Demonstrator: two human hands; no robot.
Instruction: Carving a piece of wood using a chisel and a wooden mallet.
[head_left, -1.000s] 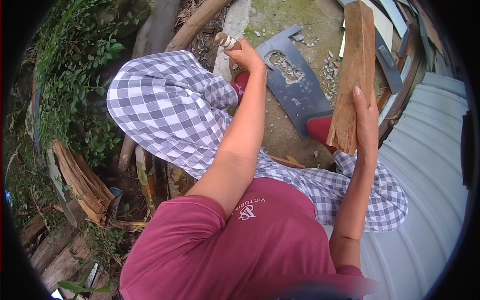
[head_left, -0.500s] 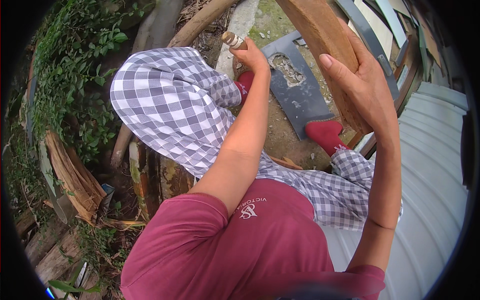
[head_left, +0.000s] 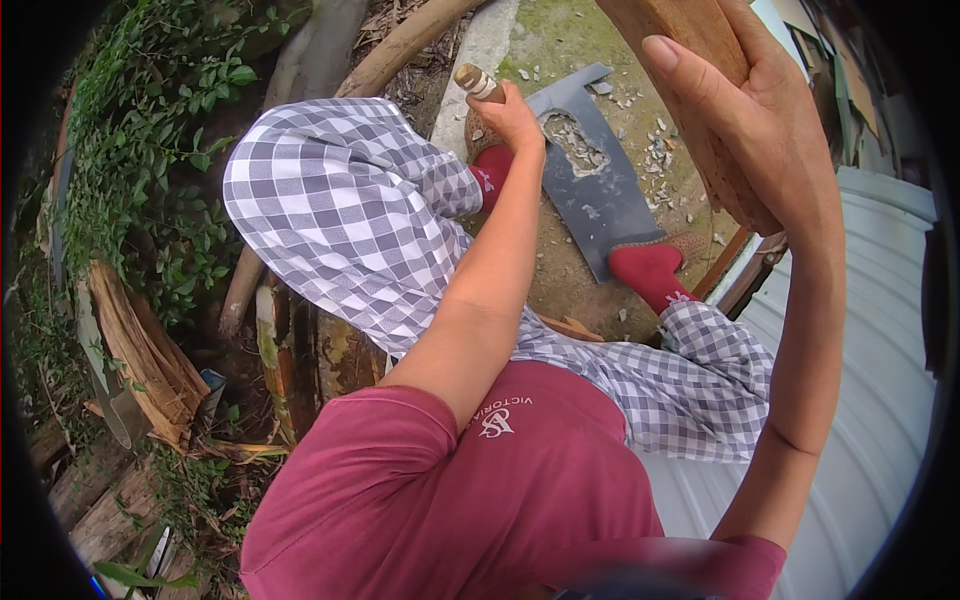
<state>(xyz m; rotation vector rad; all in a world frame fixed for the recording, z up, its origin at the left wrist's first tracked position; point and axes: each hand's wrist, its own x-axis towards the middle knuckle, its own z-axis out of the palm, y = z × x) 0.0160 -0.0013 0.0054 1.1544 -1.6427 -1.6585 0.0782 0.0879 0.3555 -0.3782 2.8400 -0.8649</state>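
Observation:
My left hand (head_left: 512, 120) is closed around a short brown wooden tool handle (head_left: 479, 84) with pale bands near its top. The handle's end pokes out above the fist; its lower part is hidden. A thick, rough piece of wood (head_left: 683, 100) is in my right hand (head_left: 765, 125), raised on the right, thumb along the near side and fingers round the far side. On the ground between my feet lies a flat dark grey panel (head_left: 603, 215) with a ragged hole full of pale broken chips (head_left: 577, 145). The left fist is beside the panel's hole.
My red-socked feet (head_left: 645, 272) rest at the panel's edges. Pale debris (head_left: 662, 155) is scattered on mossy ground. Corrugated metal sheeting (head_left: 860, 330) is at right. Split wood (head_left: 145, 350), logs (head_left: 400, 45) and leafy plants (head_left: 150, 130) fill the left.
My right hand and the thick piece of wood have moved up and to the right, uncovering more debris beside the panel. The left hand has shifted very slightly, still gripping the handle.

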